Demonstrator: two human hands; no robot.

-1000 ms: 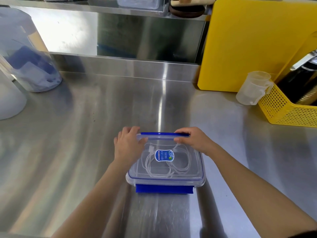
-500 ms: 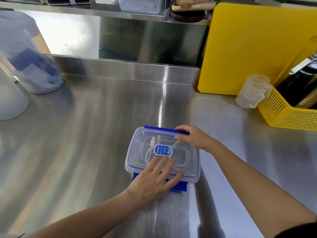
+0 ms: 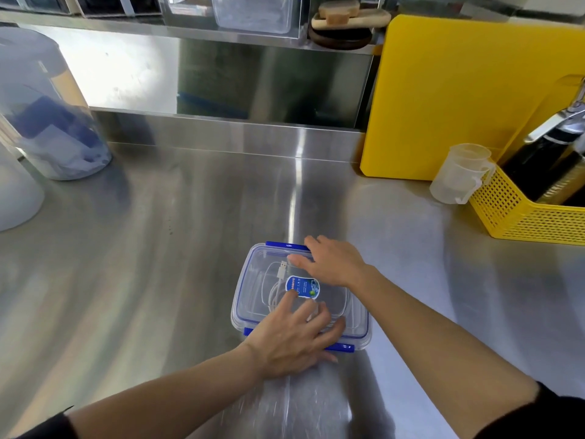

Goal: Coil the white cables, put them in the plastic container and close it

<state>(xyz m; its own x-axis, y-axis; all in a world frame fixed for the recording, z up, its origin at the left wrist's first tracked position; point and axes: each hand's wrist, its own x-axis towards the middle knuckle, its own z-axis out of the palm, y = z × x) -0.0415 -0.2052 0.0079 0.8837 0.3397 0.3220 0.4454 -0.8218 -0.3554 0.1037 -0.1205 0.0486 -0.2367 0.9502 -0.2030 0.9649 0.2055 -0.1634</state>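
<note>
Item: clear rectangular plastic container (image 3: 250, 299), blue-clipped lid, on steel bench (image 3: 158, 248); coiled white cables (image 3: 275, 289) inside. I judge it light, slippery; press at clips. Both hands (image 3: 294, 340) (image 3: 332, 261) flat, spread on lid.

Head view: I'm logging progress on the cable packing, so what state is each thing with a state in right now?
Plastic container: lid on, on the steel counter.
White cables: coiled inside.
Far blue latch: looks folded down.
Near blue latch: partly hidden, cannot tell.
Left hand: flat on lid, near edge.
Right hand: pressing lid, far edge.
Measuring cup: upright, seems empty.
</note>
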